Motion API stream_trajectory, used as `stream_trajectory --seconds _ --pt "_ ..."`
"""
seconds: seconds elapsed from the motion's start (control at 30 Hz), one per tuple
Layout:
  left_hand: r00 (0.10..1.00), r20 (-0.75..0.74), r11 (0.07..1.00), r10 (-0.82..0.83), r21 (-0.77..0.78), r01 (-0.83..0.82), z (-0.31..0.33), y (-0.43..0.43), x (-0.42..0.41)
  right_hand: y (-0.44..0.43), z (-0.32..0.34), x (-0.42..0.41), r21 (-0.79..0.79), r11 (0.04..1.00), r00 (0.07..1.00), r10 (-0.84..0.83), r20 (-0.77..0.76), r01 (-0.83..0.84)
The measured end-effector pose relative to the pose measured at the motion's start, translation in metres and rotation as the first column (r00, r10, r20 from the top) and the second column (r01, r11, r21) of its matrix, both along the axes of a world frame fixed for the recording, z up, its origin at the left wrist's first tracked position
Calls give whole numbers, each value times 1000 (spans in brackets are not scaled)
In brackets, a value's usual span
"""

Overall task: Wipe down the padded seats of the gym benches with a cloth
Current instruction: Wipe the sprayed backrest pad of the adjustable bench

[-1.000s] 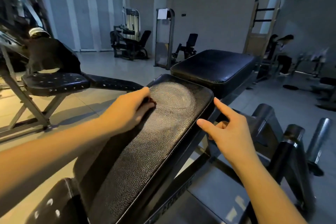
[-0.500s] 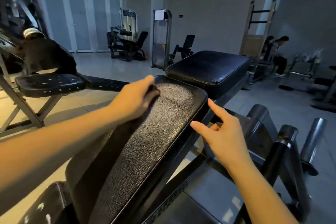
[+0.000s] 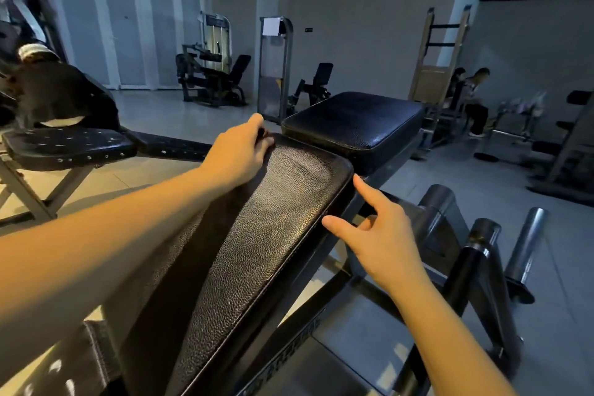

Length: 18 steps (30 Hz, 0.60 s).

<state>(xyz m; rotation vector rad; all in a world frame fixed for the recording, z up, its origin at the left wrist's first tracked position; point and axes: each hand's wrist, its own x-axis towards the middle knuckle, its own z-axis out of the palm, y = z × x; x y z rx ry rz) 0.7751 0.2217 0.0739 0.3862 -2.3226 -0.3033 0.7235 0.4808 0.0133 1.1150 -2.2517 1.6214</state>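
A black padded bench stretches away from me: a long textured pad (image 3: 263, 235) and, beyond it, a square seat pad (image 3: 353, 119). My left hand (image 3: 238, 154) rests at the long pad's far left corner, its fingers curled over a small dark cloth (image 3: 264, 134) that is mostly hidden under them. A paler smear marks the pad just right of that hand. My right hand (image 3: 382, 235) hovers beside the pad's right edge with forefinger and thumb stretched out, holding nothing.
A second black bench (image 3: 64, 145) stands to the left with a person in dark clothes (image 3: 58, 90) on it. Steel pegs (image 3: 475, 235) rise from the frame at my right. Exercise machines (image 3: 209, 74) line the back wall, and people sit at the far right (image 3: 475, 96).
My left hand has slid with the cloth up the long pad toward its far left corner. My right hand has kept its place beside the pad's edge.
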Motion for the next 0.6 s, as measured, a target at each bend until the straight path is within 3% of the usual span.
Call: stream_trajectory --seconds 0.1,0.2,0.23,0.3,0.37,0.43,0.5,0.6 --pt "986 -87 990 -140 -7 140 1 36 -5 0 0 0 1 1000 1000 -9 -4 9" --pt "889 4 878 -458 -157 452 -10 78 17 0 -1 -4 12 1000 1000 -21 -21 22" --pt "877 30 861 -480 -175 478 -12 75 21 0 -1 -5 9 1000 999 -26 -21 26" --pt "937 5 925 -350 -156 347 -10 48 17 -1 -2 -6 0 1000 1000 -23 -18 23" --pt "993 -14 993 -113 -34 113 -3 15 4 -1 -3 -6 -4 1000 1000 -18 -17 18" --pt "999 -41 999 -12 30 13 1 9 -4 -1 -4 -6 -6 1000 1000 -18 -16 18" --pt "989 -67 991 -134 -10 133 -2 37 0 -1 -4 -6 -12 1000 1000 -15 -15 14" --pt "892 -6 884 -452 -142 446 -14 75 23 -1 -4 -10 0 1000 999 -22 -31 22"
